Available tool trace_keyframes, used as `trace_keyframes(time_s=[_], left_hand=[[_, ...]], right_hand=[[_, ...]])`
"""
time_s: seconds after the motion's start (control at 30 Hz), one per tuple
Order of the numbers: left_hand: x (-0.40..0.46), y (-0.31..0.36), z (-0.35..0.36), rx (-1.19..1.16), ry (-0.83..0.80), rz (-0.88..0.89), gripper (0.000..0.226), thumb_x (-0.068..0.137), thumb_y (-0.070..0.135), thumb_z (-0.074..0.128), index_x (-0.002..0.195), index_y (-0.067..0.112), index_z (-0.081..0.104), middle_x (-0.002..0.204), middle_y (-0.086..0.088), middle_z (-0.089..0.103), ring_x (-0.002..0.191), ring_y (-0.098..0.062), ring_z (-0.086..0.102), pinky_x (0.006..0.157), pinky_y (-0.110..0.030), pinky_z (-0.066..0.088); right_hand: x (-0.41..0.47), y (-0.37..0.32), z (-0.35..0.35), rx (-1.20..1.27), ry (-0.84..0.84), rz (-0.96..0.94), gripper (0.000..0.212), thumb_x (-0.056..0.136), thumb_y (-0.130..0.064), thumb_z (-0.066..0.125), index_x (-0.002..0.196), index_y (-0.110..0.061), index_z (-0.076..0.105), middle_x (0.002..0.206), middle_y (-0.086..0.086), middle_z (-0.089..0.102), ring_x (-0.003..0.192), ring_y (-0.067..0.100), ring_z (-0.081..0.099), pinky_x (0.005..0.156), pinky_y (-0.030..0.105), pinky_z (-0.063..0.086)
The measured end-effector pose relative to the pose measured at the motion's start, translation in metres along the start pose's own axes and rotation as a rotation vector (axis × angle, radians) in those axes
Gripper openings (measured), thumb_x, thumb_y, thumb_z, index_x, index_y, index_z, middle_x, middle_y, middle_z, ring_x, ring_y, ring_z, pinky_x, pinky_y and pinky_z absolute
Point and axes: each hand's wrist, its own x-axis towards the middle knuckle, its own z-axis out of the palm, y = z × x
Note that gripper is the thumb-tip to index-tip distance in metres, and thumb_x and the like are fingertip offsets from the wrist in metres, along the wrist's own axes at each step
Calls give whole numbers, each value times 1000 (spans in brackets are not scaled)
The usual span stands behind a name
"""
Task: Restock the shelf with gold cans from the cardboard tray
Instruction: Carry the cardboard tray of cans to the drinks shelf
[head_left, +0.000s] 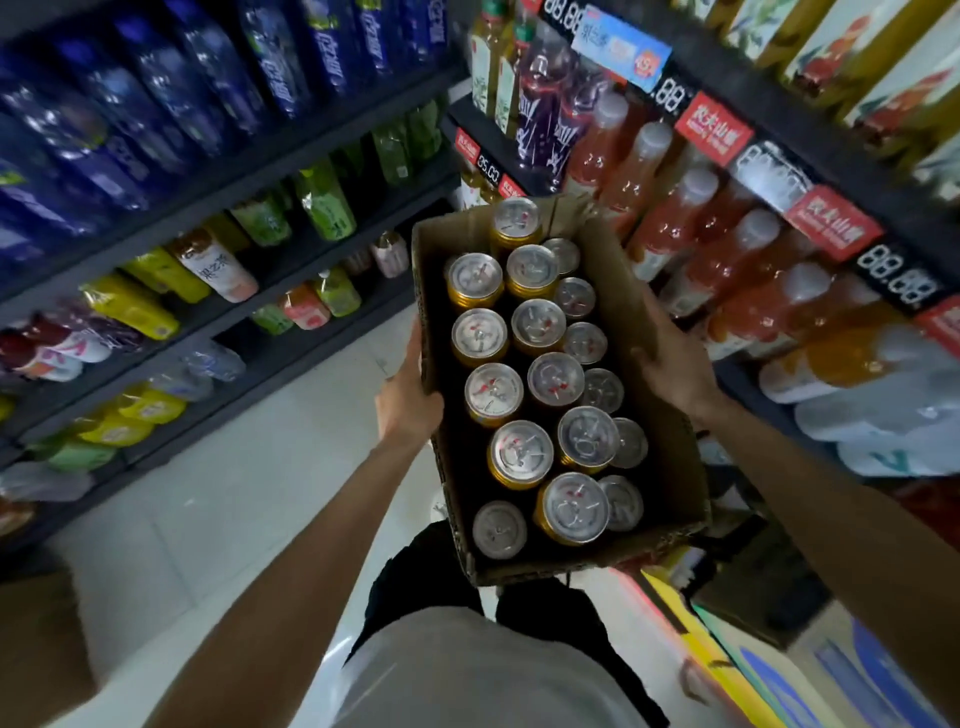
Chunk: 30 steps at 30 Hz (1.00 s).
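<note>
Carrying the cardboard tray (670, 457) between the shelves, the person has it clamped from both sides: the left hand (408, 397) grips the left wall, thumb hooked over the rim, and the right hand (675, 364) curls round the right wall. The gold cans (535, 374) stand upright in rows from the far end to the near edge, none yet shelved. The risk I see is weight: freeing one hand to pick a can could let the loaded tray tip, sliding cans toward a corner or buckling the soft cardboard.
</note>
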Motion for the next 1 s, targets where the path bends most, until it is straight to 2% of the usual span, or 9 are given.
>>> trace_keyframes(time_s=[0.17,0.3,0.47,0.57,0.67,0.77,0.83,0.9,1.0], left_hand=[[-5,1,33,-98,77,-128,88,84,3,52,147,43,5,113,-15,66,92,-35,63,73,-38,53],[-10,9,49,-124,116,-169,87,87,8,52,148,41,1,101,-19,68,81,-35,64,72,-41,54],[-16,21,65,-135,121,-174,90,86,4,52,149,29,-6,97,-22,68,69,-29,59,66,-37,51],[-18,27,71,-158,112,-214,89,86,6,53,149,26,-7,99,-21,68,76,-33,64,70,-41,53],[-16,28,74,-201,89,-236,91,86,9,54,148,28,-10,98,-19,70,78,-33,66,75,-41,54],[-13,27,77,-240,68,-251,95,86,12,56,147,33,-13,97,-15,70,77,-31,68,78,-44,55],[-13,25,76,-271,53,-263,97,85,11,58,146,35,-13,95,-14,70,75,-29,68,77,-47,56],[-13,23,76,-286,36,-265,99,84,9,58,146,37,-14,98,-14,70,76,-29,68,77,-47,56],[-13,23,75,-275,27,-269,99,85,8,59,146,37,-13,107,-13,67,77,-28,68,73,-44,58]], right_hand=[[40,8,5,13,-72,-90,79,91,-8,52,148,-38,6,136,18,53,106,38,60,87,42,51],[65,14,3,15,-118,-170,86,88,-5,52,145,-48,4,144,14,44,102,37,62,81,47,54],[93,20,7,-42,-92,-206,85,88,-5,52,144,-50,7,136,18,52,104,36,62,80,42,55],[107,19,6,-86,-121,-193,81,90,-4,52,144,-49,11,124,22,59,83,31,64,68,30,50],[119,15,0,-80,-161,-184,82,90,-1,50,144,-50,12,107,24,63,58,22,55,52,28,45],[123,13,-2,-80,-171,-189,80,91,-1,48,144,-49,12,111,23,62,48,15,48,40,18,36],[122,13,-3,-67,-170,-198,75,93,-3,47,145,-47,14,121,27,56,56,21,55,45,26,45],[120,14,-4,-59,-180,-224,70,96,-8,46,146,-45,13,127,31,51,73,33,63,60,39,54],[120,16,-3,-76,-204,-249,70,96,-8,43,147,-44,10,115,35,55,62,29,58,65,44,55]])
